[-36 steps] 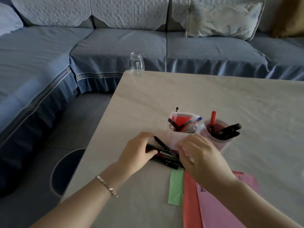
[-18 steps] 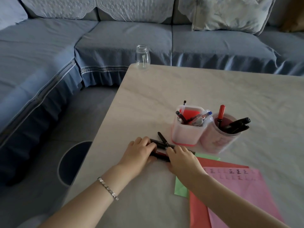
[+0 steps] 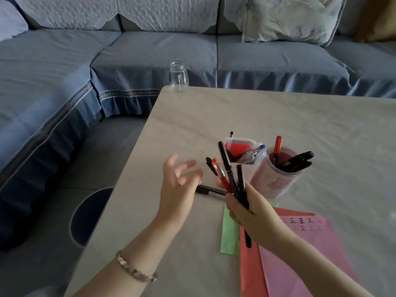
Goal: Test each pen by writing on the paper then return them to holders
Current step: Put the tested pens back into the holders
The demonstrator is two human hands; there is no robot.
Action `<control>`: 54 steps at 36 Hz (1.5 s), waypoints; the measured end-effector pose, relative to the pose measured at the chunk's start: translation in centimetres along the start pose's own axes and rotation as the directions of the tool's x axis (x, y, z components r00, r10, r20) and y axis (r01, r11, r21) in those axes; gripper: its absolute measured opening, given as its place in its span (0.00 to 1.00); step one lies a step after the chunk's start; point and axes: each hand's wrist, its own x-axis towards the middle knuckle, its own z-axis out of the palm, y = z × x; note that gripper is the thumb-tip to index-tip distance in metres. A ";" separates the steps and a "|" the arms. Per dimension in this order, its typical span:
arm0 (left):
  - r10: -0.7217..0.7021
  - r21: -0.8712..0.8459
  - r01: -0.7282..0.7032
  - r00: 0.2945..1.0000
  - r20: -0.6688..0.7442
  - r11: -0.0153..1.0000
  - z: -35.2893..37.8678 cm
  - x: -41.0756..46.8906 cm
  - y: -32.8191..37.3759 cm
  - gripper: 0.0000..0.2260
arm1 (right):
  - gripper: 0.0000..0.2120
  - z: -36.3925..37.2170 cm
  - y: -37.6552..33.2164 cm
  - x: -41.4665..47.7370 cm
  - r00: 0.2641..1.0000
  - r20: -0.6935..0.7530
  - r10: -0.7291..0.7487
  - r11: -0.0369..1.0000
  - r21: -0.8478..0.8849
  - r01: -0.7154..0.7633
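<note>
My right hand (image 3: 250, 213) grips a bunch of several black and red pens (image 3: 230, 176), their tips fanned upward in front of the holders. My left hand (image 3: 179, 185) hovers beside them with fingers spread, holding nothing. One black pen (image 3: 211, 192) lies on the table between my hands. Behind stand a square white holder (image 3: 246, 166) with a red inside and a round pink holder (image 3: 276, 181), both with pens in them. Pink paper (image 3: 306, 254) with written characters lies over red paper (image 3: 251, 269) and green paper (image 3: 229, 234) at the front right.
A clear glass jar (image 3: 179, 79) stands at the table's far left corner. The beige table (image 3: 278, 116) has its left edge close by my left arm. A blue sofa (image 3: 150, 52) wraps round the far and left sides, with a cushion (image 3: 289, 18) on it.
My right hand has lifted a bunch of pens off the table. My left hand has let go and come up with fingers spread. One black pen stays lying on the table.
</note>
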 end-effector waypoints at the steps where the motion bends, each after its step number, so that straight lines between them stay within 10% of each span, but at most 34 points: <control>1: -0.145 -0.114 0.152 0.987 0.066 0.982 0.6 -0.2 0.1 0.30 | 0.04 0.0 -0.5 -0.4 0.999 0.008 0.031 0.987 0.155 -0.031; 3: -0.300 -0.243 0.370 0.912 0.281 0.897 1.6 -0.9 0.3 0.27 | 0.05 -0.2 -1.2 -1.1 0.994 0.056 0.094 0.920 0.376 -0.108; 7: -0.196 -0.199 0.342 0.831 0.521 0.918 3.0 -2.6 0.6 0.11 | 0.10 -1.0 -1.8 -2.2 0.982 0.143 0.123 0.827 0.532 -0.181; 11: -0.150 -0.126 0.248 0.844 0.516 0.961 4.0 -3.2 0.4 0.12 | 0.18 -2.0 -1.9 -2.8 0.984 0.126 0.127 0.849 0.498 -0.174; 16: -0.205 -0.072 0.244 0.915 0.347 0.967 5.3 -3.3 -0.2 0.36 | 0.15 -2.3 -2.3 -3.3 0.991 0.068 0.115 0.942 0.308 -0.131; 22: -0.200 0.040 0.196 0.968 0.149 0.980 7.2 -3.9 -0.5 0.08 | 0.15 -2.9 -1.8 -3.4 0.973 -0.041 0.227 0.946 0.246 -0.210; 27: -0.272 0.064 0.268 0.961 0.051 0.961 8.0 -3.4 -1.0 0.09 | 0.11 -3.1 -0.8 -3.7 0.986 -0.097 0.139 0.990 -0.009 -0.141; 37: -0.218 -0.154 0.255 0.951 0.221 0.955 7.1 -3.0 1.4 0.04 | 0.12 -8.1 -2.3 -2.4 0.855 -0.490 -0.169 0.969 -0.242 0.052; 42: -0.251 -0.232 0.348 0.898 0.362 0.908 6.8 -2.5 2.0 0.07 | 0.07 -11.0 -4.0 0.6 0.852 -0.484 -0.199 0.961 -0.268 0.071; 47: -0.275 -0.206 0.387 0.864 0.422 0.899 6.5 -2.1 1.9 0.10 | 0.17 -11.9 -3.7 3.4 0.898 -0.439 -0.012 0.811 -0.529 -0.248; 54: -0.324 -0.197 0.433 0.849 0.417 0.880 6.4 -1.9 1.5 0.09 | 0.11 -12.4 -2.8 4.5 0.897 -0.413 -0.157 0.768 -0.623 -0.152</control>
